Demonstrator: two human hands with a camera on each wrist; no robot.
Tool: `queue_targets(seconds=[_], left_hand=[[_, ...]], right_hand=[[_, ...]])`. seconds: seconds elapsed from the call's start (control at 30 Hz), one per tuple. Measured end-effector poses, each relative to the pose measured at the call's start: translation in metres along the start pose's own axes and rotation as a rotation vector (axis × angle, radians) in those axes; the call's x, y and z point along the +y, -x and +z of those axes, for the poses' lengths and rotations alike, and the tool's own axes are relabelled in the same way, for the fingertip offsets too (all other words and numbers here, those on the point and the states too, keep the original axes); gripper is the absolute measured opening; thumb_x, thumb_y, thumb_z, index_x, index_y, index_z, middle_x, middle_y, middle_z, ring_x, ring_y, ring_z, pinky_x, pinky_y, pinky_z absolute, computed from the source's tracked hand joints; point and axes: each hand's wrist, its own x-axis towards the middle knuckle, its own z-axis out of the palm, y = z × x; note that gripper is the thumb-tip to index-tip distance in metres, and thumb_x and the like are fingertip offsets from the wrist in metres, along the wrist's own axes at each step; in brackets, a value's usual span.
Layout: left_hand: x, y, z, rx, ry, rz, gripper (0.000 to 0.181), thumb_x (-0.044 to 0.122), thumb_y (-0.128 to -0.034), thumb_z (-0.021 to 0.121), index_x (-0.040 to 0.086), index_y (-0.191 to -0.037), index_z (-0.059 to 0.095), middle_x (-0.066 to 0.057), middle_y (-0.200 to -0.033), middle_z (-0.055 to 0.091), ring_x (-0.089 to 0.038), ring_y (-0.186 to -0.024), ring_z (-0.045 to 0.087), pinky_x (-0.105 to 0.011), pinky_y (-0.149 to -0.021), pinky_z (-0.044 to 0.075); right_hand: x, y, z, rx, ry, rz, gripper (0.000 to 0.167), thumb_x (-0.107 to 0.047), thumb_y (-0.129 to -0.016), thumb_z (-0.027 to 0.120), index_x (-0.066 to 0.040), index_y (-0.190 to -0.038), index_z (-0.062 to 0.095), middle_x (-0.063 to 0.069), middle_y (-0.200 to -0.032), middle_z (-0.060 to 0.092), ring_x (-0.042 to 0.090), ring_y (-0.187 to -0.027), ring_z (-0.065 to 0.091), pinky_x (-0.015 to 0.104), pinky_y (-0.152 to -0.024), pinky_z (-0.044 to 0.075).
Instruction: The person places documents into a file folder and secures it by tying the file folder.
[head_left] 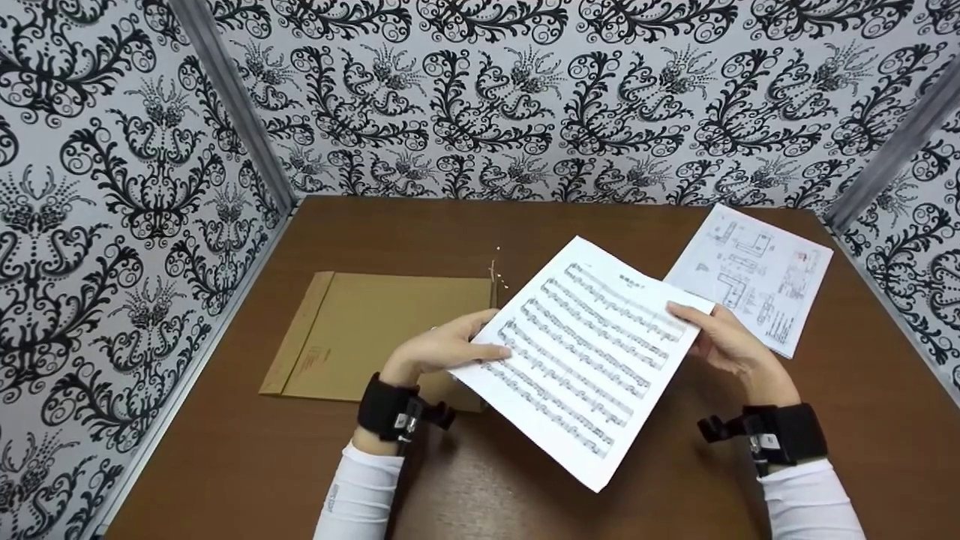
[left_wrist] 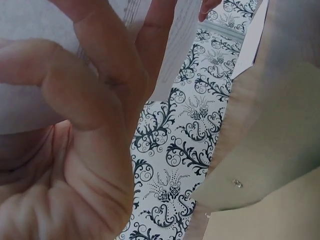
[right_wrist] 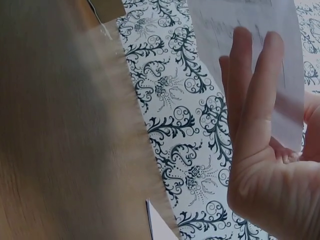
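Observation:
Sheet music [head_left: 577, 352], printed with rows of staves, is held tilted above the table between both hands. At its left edge my left hand [head_left: 452, 343] grips it, thumb on the printed face and fingers behind. Near the upper right corner my right hand [head_left: 731, 345] pinches it in the same way. The left wrist view shows the left fingers [left_wrist: 107, 55] against the back of the paper. In the right wrist view the right fingers [right_wrist: 255, 90] lie behind the paper [right_wrist: 287, 65]. Whether it is one sheet or several I cannot tell.
A brown cardboard envelope [head_left: 397, 330] lies on the table at left, with a string [head_left: 495, 274] by its upper right corner. Sheets with technical drawings [head_left: 750, 270] lie at the back right. Patterned walls [head_left: 525, 97] enclose the brown table [head_left: 480, 487].

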Motion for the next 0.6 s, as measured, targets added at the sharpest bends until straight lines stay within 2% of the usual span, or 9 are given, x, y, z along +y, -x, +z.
queue_targets(seconds=[0.2, 0.6], left_hand=[[-0.001, 0.002, -0.004, -0.029, -0.002, 0.018, 0.044, 0.008, -0.1009, 0.061, 0.006, -0.143, 0.046, -0.005, -0.104, 0.076, -0.014, -0.080, 0.077, -0.025, -0.066, 0.062], [-0.005, 0.003, -0.009, -0.074, 0.000, 0.023, 0.047, 0.009, -0.1019, 0.060, 0.008, -0.146, 0.044, -0.003, -0.103, 0.077, -0.014, -0.081, 0.078, -0.027, -0.068, 0.063]], right_hand=[[0.002, -0.005, -0.007, -0.069, -0.005, -0.009, 0.031, -0.009, -0.109, 0.042, -0.020, -0.127, 0.066, 0.001, -0.109, 0.080, 0.016, -0.094, 0.079, 0.032, -0.079, 0.064], [0.003, -0.007, -0.013, -0.128, 0.121, 0.018, 0.030, -0.008, -0.108, 0.046, -0.022, -0.128, 0.062, 0.001, -0.110, 0.079, 0.017, -0.094, 0.079, 0.034, -0.079, 0.064]])
